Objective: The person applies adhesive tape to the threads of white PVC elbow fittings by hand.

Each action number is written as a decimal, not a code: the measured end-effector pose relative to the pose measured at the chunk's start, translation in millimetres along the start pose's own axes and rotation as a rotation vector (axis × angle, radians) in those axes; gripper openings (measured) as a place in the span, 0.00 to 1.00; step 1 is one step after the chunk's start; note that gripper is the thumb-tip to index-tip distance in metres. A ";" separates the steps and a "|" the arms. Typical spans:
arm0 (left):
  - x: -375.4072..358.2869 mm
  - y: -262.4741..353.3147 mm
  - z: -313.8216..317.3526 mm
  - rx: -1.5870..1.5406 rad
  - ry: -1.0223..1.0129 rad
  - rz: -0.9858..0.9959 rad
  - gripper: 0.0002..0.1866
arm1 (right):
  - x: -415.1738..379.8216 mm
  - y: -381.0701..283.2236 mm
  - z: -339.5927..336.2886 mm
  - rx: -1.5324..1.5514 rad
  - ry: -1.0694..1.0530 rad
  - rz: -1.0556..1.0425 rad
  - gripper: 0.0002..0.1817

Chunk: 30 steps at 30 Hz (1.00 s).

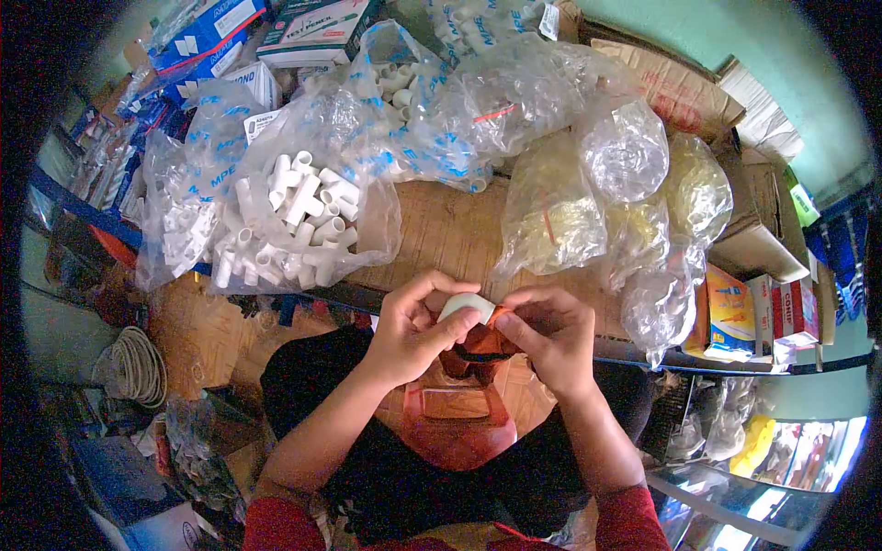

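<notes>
My left hand (pixel 411 323) holds a white plastic pipe elbow (pixel 467 304) between thumb and fingers, in front of the table edge. At the elbow's right end, my right hand (pixel 555 332) pinches a small orange piece (pixel 499 315), partly hidden by the fingers; I cannot tell what it is. Both hands meet above my lap. Beyond them on the left, a clear plastic bag (pixel 379 207) lies open with many white pipe fittings (pixel 304 200), tees among them.
Knotted clear bags (pixel 554 209) stand at the right of the wooden tabletop (pixel 447 220). Small boxes (pixel 730 312) line the right end. A test pencil box (pixel 315 29) sits at the back. An orange plastic stool (pixel 459 427) is between my legs; a cable coil (pixel 138 365) lies at left.
</notes>
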<state>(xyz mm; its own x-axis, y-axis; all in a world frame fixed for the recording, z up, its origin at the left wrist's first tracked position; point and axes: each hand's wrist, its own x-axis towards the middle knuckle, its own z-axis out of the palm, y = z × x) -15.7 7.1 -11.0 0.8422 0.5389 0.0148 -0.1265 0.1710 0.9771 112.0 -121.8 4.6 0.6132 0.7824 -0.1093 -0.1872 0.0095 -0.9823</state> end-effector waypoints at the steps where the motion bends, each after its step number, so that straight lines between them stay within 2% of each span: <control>1: 0.3 0.0 0.1 0.016 -0.004 0.015 0.14 | -0.1 2.2 -0.5 -0.082 -0.003 -0.098 0.04; 6: 1.3 -8.5 2.5 0.090 -0.005 0.131 0.13 | -1.8 9.9 0.5 -0.536 0.005 -0.574 0.07; 9: -3.2 4.4 3.4 -0.047 0.012 -0.078 0.12 | -0.7 13.8 2.2 -0.516 -0.033 -0.667 0.08; 12: -5.2 -5.2 5.5 -0.183 0.097 -0.040 0.11 | 5.1 9.2 6.5 -0.473 -0.092 -0.718 0.09; 16: -3.6 -4.1 3.2 -0.184 0.103 -0.075 0.10 | 5.7 11.2 7.7 -0.536 -0.089 -0.755 0.11; 22: -2.8 -0.6 5.4 -0.150 0.057 -0.121 0.10 | 2.2 13.3 7.2 -0.668 0.032 -0.819 0.10; 25: -3.4 -2.6 5.5 -0.115 0.056 -0.128 0.10 | -0.7 12.1 9.1 -0.482 0.079 -0.619 0.09; 28: -4.0 -4.0 3.9 -0.068 0.065 -0.131 0.10 | -0.5 16.9 7.1 -0.232 0.067 -0.296 0.09; 30: -4.0 -4.5 4.4 -0.042 0.080 -0.121 0.11 | 1.7 17.5 7.6 -0.402 0.040 -0.522 0.09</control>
<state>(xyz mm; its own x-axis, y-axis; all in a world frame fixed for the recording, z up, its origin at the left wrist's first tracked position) -16.2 0.6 -14.5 0.8082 0.5763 -0.1213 -0.0496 0.2718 0.9611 103.9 -115.6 -11.6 0.5756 0.7138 0.3989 0.4388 0.1420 -0.8873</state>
